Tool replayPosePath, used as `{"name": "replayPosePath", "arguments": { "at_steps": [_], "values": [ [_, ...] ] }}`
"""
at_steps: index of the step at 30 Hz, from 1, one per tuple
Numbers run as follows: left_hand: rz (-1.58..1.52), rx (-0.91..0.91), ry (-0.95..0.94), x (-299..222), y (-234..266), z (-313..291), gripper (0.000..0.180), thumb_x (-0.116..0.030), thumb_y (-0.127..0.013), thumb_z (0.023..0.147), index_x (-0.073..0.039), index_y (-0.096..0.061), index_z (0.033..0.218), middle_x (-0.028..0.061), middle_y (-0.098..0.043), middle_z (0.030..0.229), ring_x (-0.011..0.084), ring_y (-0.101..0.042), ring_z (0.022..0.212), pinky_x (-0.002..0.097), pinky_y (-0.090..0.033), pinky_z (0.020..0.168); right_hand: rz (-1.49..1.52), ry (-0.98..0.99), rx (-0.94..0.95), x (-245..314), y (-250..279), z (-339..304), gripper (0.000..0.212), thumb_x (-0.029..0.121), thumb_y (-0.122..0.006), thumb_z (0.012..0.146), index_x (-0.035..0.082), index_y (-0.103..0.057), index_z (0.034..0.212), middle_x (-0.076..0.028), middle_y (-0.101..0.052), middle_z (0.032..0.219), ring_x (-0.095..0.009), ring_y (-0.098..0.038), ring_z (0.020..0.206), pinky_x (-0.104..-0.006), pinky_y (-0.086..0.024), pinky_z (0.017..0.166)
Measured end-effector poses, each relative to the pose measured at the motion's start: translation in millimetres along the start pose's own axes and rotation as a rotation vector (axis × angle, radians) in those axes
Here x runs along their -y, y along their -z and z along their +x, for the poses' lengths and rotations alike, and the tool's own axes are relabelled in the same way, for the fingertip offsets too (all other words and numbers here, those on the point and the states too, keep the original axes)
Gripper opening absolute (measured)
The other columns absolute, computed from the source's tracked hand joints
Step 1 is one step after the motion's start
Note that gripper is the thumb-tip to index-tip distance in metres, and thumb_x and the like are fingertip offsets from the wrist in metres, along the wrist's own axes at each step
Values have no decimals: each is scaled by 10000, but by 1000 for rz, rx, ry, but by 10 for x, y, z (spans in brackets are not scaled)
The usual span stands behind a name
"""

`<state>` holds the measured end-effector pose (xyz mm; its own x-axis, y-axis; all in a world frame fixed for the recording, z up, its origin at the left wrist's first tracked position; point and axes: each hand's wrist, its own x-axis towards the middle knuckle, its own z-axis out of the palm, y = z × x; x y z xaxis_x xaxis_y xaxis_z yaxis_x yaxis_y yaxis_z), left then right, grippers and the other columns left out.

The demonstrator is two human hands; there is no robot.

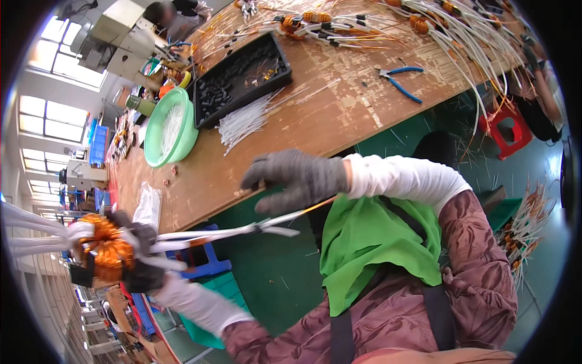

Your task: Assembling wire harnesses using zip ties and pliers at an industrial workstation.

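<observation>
At the left, my left hand (144,274), in a dark glove, is closed around a toroidal coil assembly (108,252) wound with shiny copper wire. Thick white leads (224,232) run from it to the right, and more run off to the left edge. Held out over the table's front edge is my right hand (297,181) in a grey glove. Its fingers are spread and slightly smeared by motion, with nothing seen in them. The tip of one lead, orange at its end, passes just below that hand.
On the worn wooden table (321,115) are a black tray (197,112) of small black parts, a green basin (187,136), white zip ties (245,121) and blue-handled pliers (403,82). Coils with wires (418,24) lie at the far side. A red stool (512,130) stands right.
</observation>
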<state>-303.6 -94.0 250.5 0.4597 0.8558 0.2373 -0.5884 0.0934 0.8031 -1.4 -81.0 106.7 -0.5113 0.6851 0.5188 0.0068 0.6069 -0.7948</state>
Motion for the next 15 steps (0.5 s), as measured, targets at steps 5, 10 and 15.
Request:
{"name": "replayPosePath", "arguments": {
  "at_steps": [5,10,15],
  "values": [
    [563,-73,275,-746,178,282,604,-400,-639,790,0,-442,1197,126,-564,1036,183,-596,842,321,-518,737,-30,-284,-90,-417,453,-758,242,233,-624,791,20,-616,905,-132,-619,795,-229,-604,733,-319,-483,671],
    [1039,119,275,1191,274,1105,595,-376,-698,762,0,-473,1164,91,-593,993,169,-587,907,310,-494,793,-13,-580,-123,-627,649,-1734,249,233,-620,800,20,-614,928,-119,-627,816,-193,-605,752,-310,-480,687],
    [1070,269,343,2299,867,1386,574,-371,-702,763,22,-486,1121,86,-597,980,164,-580,902,293,-469,816,22,-767,-84,-609,758,-2284,257,229,-612,819,25,-609,976,-92,-642,829,-161,-602,766,-294,-482,715]
  ]
}}
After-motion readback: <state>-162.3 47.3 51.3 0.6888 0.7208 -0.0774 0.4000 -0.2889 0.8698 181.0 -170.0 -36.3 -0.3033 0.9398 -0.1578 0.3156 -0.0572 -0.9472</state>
